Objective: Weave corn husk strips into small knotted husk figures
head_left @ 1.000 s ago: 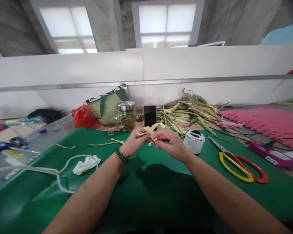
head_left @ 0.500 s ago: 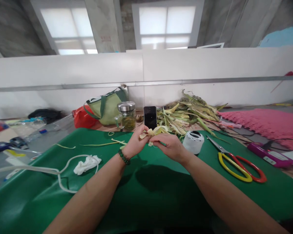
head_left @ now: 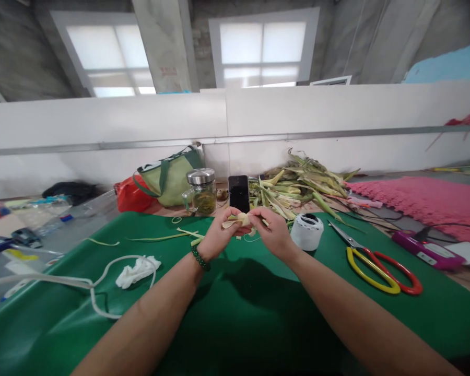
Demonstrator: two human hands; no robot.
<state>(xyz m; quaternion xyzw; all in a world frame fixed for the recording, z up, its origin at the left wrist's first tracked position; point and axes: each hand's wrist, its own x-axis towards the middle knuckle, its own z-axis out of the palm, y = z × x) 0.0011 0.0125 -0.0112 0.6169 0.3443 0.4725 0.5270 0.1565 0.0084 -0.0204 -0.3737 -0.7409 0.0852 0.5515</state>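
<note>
Left hand and right hand both pinching a pale husk piece, seemingly part-shaped, and a loose husk pile lies unworked behind

From my remote station I log one workpiece: a pale cream-yellow bundle of thin, flat, husk-like strips, folded to a smooth, rounded bulge at its middle. I see it pinched between the fingertips of the left hand and the right hand, one at each side. A narrow, flattened tail sticks out leftward, roughly level, across the left fingers; a shorter loose end hangs below the bulge, near the right fingertips. I read the bundle as raised above the green sheet. Fingers hide part of it; strip count not readable.
</note>
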